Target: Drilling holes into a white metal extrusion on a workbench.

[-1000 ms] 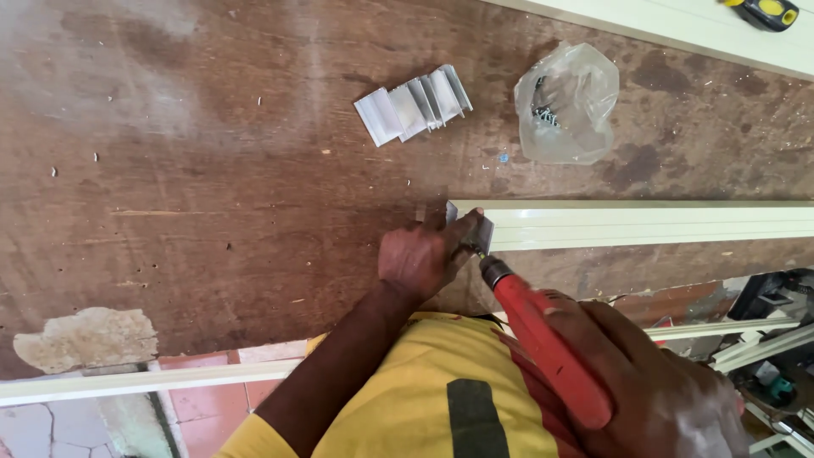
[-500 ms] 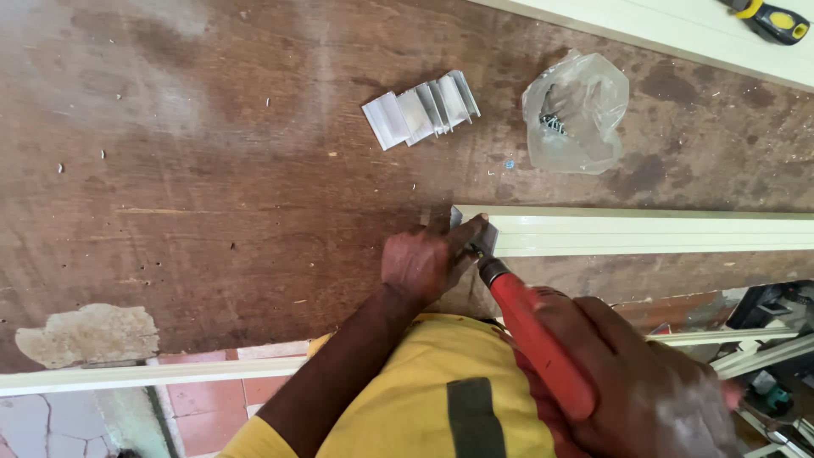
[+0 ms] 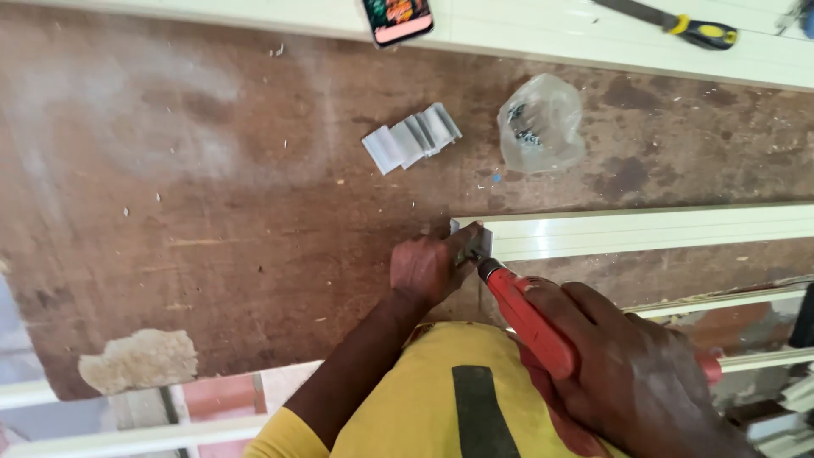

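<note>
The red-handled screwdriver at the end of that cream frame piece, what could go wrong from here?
1. The left hand pinches the end of the cream frame piece right beside the tip of the red-handled screwdriver; a slip could jab the fingers.
2. The frame piece seems held only by that hand, so it may shift on the wooden board.
3. The right hand pushes at a slant, so the tip may skid off.

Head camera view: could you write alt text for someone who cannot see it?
A person's right hand holds a red-handled screwdriver to the end of a pale metal rail, which the left hand steadies on a worn brown table. Small metal pieces and a clear bag of screws lie beyond.
</note>
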